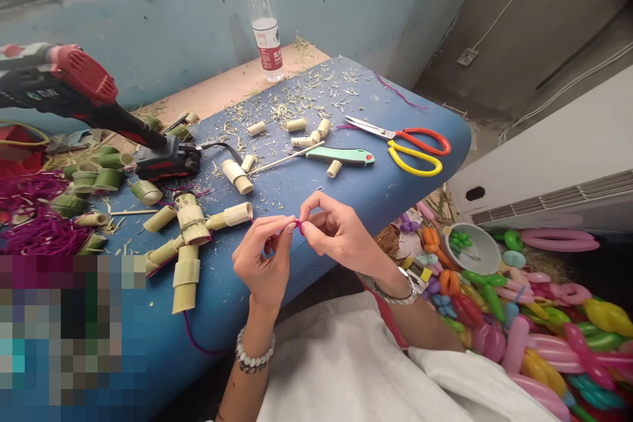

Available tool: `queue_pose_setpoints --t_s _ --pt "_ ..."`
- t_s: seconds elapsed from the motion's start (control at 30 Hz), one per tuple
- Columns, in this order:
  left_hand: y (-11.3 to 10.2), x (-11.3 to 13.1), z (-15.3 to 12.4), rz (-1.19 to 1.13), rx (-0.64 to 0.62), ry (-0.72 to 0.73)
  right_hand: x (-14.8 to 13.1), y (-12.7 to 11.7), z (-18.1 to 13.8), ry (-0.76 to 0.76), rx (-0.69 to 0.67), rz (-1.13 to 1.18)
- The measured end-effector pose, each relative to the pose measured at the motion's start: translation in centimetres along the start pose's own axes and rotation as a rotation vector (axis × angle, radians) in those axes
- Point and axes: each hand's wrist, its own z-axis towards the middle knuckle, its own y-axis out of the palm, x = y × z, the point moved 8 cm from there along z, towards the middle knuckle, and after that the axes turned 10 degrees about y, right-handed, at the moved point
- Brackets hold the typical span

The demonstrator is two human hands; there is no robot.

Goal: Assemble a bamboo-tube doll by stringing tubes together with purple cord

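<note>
Over the near edge of the blue table (pixel 366 186), the left hand (pixel 267 257) and the right hand (pixel 332 229) were almost touching, each with thumb and forefinger closed in a pinch on a purple thread (pixel 298 225), probably because so thin a thing needed fingertips only. At nine o'clock from them lay a bamboo figure (pixel 192 221), one arm towards the hands, perhaps to keep the thread near. At two o'clock rested scissors (pixel 391 134), seemingly within easy reach.

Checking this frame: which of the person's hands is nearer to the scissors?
The right. The scissors lie beyond the right hand and to its right; the left hand is farther off, on the right hand's left side, near the bamboo tubes.
</note>
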Motion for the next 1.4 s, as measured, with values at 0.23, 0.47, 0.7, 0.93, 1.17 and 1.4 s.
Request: queue_pose_setpoints --t_s 0.23,0.47,0.7,0.93,1.17,1.4 --pt "0.2 0.2 0.2 -0.014 -0.019 -0.023 0.1 0.2 -0.2 -0.042 -0.008 0.037" --pt "0.4 0.7 0.7 -0.003 -0.081 -0.017 0.3 0.2 -0.4 -0.037 0.012 0.056" --pt "0.5 0.7 0.7 0.065 -0.159 -0.027 1.2 0.3 -0.2 0.008 0.026 0.074" --pt "-0.5 0.2 1.3 0.156 -0.191 -0.018 1.4 -0.8 0.3 -0.009 0.115 0.058" --pt "-0.7 0.6 1.8 0.125 -0.183 0.071 1.0 -0.8 0.2 0.016 0.145 -0.044" --pt "-0.7 0.6 1.8 0.114 -0.167 0.081 0.3 -0.4 0.2 -0.043 0.160 -0.131"
